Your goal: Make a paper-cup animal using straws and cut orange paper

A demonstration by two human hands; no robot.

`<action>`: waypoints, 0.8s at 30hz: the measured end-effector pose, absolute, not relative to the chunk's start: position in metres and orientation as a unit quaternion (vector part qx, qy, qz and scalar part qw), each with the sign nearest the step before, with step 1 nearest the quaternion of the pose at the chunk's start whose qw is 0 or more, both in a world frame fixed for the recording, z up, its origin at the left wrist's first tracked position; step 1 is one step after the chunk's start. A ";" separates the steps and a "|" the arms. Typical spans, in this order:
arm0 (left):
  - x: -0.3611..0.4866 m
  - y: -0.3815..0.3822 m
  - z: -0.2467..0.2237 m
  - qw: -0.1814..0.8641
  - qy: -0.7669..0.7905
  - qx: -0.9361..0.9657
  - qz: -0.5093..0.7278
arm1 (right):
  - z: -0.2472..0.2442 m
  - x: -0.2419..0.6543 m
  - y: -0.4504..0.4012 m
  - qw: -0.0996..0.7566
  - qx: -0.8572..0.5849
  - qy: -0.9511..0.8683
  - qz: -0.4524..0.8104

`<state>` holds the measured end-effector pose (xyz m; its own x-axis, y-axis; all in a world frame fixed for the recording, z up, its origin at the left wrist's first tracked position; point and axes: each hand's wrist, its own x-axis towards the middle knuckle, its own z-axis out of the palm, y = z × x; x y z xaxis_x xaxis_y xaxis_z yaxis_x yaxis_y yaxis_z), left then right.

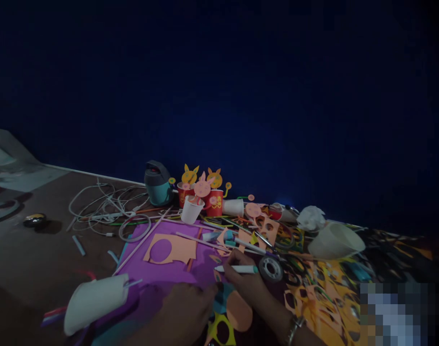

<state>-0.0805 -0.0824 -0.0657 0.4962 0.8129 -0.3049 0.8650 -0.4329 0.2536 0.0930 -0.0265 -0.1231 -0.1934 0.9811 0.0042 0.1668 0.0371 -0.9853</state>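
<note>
My right hand (243, 283) is closed around a white marker (241, 269) with a teal end, its tip pointing left. Just under that tip lies a small ear-shaped paper piece (218, 276), and a similar one sits slightly above. My left hand (188, 302) is closed, fingertips reaching the lower ear piece; what they grip is hidden. Below the hands are a peach paper disc (240, 311) and a yellow paper sheet with cut holes (221, 331). A peach sheet with a round hole (179, 250) rests on purple paper (136, 293).
Behind stand red cups (215, 204) and a white cup (192, 210) with paper animal faces. At left are a tipped paper cup (96, 300), coiled cables (96, 206) and a teal-grey container (157, 185). A tape roll (270, 269) and orange scraps (323, 298) lie right.
</note>
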 end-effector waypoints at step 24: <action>-0.078 -0.083 -0.064 0.166 0.501 0.846 -0.074 | -0.110 0.094 -0.025 0.414 -0.475 -0.552 0.546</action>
